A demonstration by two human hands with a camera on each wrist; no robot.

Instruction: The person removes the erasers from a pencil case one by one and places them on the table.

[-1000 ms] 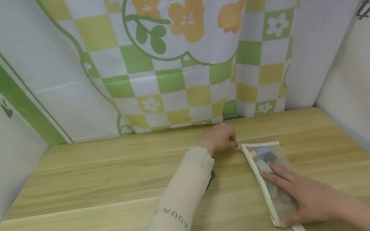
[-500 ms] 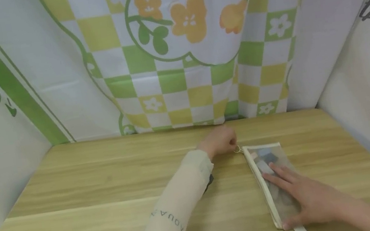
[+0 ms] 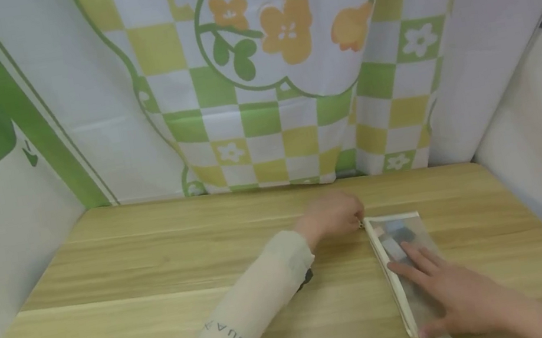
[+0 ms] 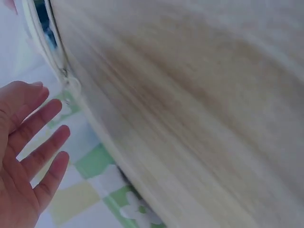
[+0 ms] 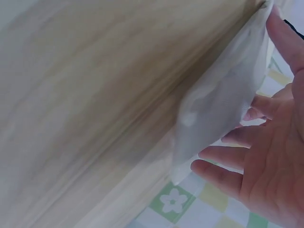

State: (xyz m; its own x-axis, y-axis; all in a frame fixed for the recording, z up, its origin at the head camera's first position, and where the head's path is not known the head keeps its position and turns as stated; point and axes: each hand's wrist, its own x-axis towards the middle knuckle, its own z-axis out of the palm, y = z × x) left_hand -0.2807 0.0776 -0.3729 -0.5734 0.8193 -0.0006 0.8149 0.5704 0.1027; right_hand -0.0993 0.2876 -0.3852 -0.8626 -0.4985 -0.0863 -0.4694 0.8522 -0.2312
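A slim see-through pouch (image 3: 420,304) with a cream zipper edge lies on the table at right, with blue, grey and white contents showing through. My right hand (image 3: 459,296) rests on it, fingers spread and fairly straight. In the right wrist view its thumb and fingers lie along the pouch (image 5: 213,104). By the pouch's far left corner is my left hand (image 3: 335,215). The left wrist view shows that hand's loosely bent fingers (image 4: 50,142) just apart from the small zipper ring (image 4: 73,85). Dark blue shows between two pale edges of the pouch there.
The wooden table (image 3: 157,260) meets a green-and-yellow checked cloth (image 3: 263,122) at its back edge. White panels stand on both sides. A dark object (image 3: 304,280), partly hidden, shows beside the left sleeve.
The view has shifted slightly, so the pouch appears lower and further right. My left hand has come closer to the pouch's corner, partly covering the ring. My right hand stays on the pouch.
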